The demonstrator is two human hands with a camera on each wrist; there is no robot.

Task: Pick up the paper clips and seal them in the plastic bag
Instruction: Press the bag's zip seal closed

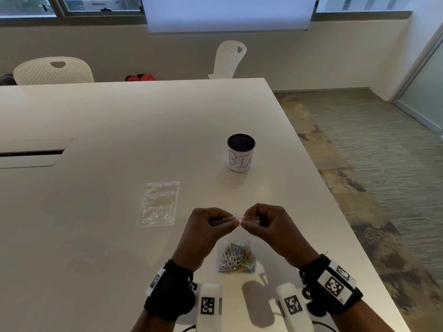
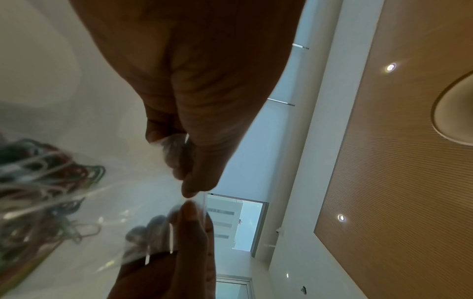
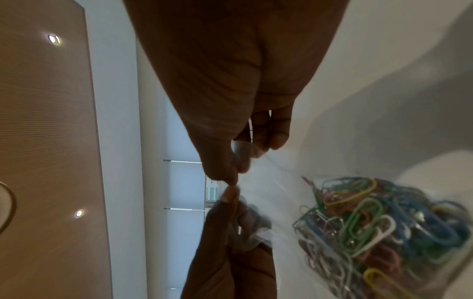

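A clear plastic bag point(image 1: 236, 238) hangs upright above the white table, its top edge pinched between both hands. Coloured paper clips point(image 1: 237, 258) lie heaped in its bottom; they also show as paper clips point(image 3: 379, 226) in the right wrist view and, blurred, as paper clips point(image 2: 38, 182) in the left wrist view. My left hand point(image 1: 215, 222) pinches the bag's top strip with thumb and forefinger on the left. My right hand point(image 1: 257, 221) pinches it the same way on the right. The two thumb tips almost meet at the middle of the strip.
A second clear plastic bag point(image 1: 158, 204) lies flat on the table point(image 1: 96, 236) to the left of my hands. A dark cup with a white paper label point(image 1: 240, 152) stands behind them. The table's right edge runs close to my right arm. White chairs stand at the far side.
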